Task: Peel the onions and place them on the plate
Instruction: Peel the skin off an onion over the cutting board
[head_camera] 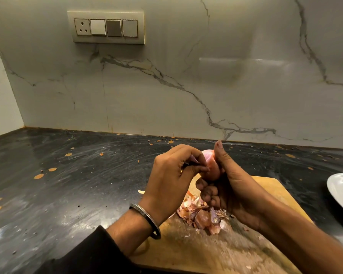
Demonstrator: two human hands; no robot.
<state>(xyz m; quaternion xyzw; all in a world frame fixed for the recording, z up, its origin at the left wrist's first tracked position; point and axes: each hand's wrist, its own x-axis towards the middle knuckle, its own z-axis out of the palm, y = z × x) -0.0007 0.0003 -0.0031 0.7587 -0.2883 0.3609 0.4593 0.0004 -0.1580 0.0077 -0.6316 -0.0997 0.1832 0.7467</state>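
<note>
A pale pink, mostly peeled onion (211, 164) is held above a wooden cutting board (190, 248). My right hand (229, 186) grips it from the right and below, thumb pointing up along its side. My left hand (173, 175), with a metal bangle on the wrist, pinches a strip of skin at the onion's left side. A heap of onion skins (202, 212) lies on the board under my hands. The rim of a white plate (341, 190) shows at the right edge; what it holds is out of view.
The board lies on a dark, speckled stone counter (77, 184) that runs back to a marble wall. A switch panel with a socket (106, 27) is mounted high on that wall. A loose skin scrap (141, 191) lies beside the board.
</note>
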